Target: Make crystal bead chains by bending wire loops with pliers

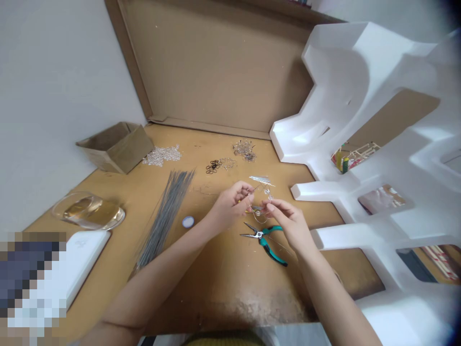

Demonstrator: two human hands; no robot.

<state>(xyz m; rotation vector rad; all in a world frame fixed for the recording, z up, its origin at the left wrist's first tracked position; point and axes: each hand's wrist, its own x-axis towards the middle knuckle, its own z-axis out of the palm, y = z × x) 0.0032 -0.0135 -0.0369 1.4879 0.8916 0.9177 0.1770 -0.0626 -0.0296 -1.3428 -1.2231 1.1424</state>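
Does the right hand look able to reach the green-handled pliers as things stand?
Probably yes: the pliers lie close beside the right hand, lower handle uncovered. However, it is holding the beaded wire, so it may first need to let go.

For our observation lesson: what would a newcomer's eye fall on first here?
Probably the bulky white moulded piece along the right side. Next, near the centre, the left hand and right hand hold a thin wire with clear beads; teal-handled pliers lie open below.
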